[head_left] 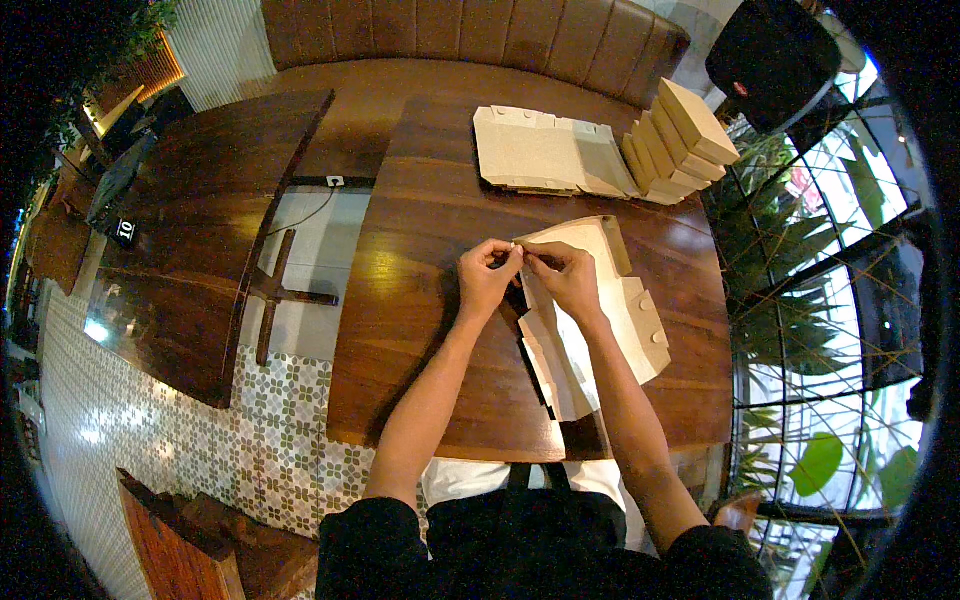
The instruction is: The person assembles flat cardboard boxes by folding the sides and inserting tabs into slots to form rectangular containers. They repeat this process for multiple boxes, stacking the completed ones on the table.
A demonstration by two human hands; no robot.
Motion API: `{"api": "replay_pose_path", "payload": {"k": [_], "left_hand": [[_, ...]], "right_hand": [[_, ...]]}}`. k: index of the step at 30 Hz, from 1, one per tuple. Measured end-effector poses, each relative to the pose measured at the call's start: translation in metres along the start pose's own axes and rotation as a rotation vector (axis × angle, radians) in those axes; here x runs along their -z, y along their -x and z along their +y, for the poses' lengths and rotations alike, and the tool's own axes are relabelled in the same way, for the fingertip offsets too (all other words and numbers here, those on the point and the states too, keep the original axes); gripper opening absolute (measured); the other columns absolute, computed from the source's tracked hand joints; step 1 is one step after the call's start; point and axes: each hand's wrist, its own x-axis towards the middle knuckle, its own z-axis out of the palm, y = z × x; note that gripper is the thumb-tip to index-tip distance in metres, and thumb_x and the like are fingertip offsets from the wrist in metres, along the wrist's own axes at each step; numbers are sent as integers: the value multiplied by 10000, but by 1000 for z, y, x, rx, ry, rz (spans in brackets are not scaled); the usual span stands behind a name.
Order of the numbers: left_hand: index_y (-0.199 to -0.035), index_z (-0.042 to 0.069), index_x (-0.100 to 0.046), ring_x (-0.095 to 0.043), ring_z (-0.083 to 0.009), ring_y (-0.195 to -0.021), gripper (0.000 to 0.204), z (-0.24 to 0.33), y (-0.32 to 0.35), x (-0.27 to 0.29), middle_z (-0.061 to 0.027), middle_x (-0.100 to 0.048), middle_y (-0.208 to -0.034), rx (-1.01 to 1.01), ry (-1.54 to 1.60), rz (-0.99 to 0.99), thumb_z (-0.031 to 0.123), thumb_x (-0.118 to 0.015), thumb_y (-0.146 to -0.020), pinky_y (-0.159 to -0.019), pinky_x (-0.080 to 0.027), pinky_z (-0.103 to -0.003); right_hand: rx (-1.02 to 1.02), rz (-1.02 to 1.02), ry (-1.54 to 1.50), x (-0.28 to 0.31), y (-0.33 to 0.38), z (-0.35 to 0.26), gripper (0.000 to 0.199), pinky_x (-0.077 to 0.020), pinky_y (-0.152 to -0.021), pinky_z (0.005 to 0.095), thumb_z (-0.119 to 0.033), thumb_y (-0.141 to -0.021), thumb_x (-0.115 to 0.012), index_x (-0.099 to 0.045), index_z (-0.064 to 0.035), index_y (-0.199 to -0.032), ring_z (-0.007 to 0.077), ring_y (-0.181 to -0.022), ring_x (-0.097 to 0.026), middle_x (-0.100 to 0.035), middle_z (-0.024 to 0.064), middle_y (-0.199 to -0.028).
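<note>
Fingers of the left hand [483, 285] and right hand [570, 280] pinch together, seemingly on the box's [635, 325] edge; its bulk lies nearer and rightward. Best press lightly, squarely, lest it tear.

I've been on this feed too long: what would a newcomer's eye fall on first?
First, the left hand and right hand, fingers pinched at the far left corner of an opened cardboard box on the wooden table. Beyond, at the table's far right, stand stacked cardboard boxes. Left of the table, patterned tiles cover the floor.
</note>
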Motion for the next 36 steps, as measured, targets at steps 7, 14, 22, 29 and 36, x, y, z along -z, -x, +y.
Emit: {"api": "replay_pose_path", "payload": {"k": [7,14,22,29,36], "left_hand": [[-973,-47,-734,-641,-77,-663,194,4,-2,-2,-33,-712,-808,-61,119,-81,146,-737,-953,-537,-512,-239],[-1012,-54,-742,-646,-78,-710,219,-4,-3,1,-48,-731,-873,-73,110,-94,158,-735,-958,-605,-518,-238],[-1036,-42,-747,-658,-94,-772,241,-6,-4,3,-52,-745,-904,-147,72,-80,189,-736,-967,-699,-526,-252],[-1027,-32,-750,-655,-97,-832,256,1,-2,3,-36,-741,-898,-41,96,-126,218,-735,-972,-765,-525,-271],[-1042,-31,-753,-651,-96,-837,262,-4,-4,1,-43,-754,-922,-106,55,-135,222,-725,-976,-770,-524,-266]], "right_hand": [[-106,29,-192,0,-6,9,198,-551,-780,270,-92,-956,-718,-746,44,-1097,122,-839,-688,-760,90,-949],[157,452,-51,-4,2,-7,171,-515,-739,272,-128,-907,-770,-749,-30,-1045,123,-828,-648,-720,51,-914],[93,323,118,-13,12,-9,182,-475,-662,272,-185,-876,-812,-817,-60,-1007,136,-757,-661,-780,102,-945],[10,280,125,-11,5,1,243,-499,-712,340,-259,-918,-762,-785,-32,-1003,218,-807,-666,-756,127,-932],[-114,267,233,-20,4,6,354,-524,-815,430,-377,-980,-652,-762,-47,-1047,320,-904,-661,-725,153,-937]]}}
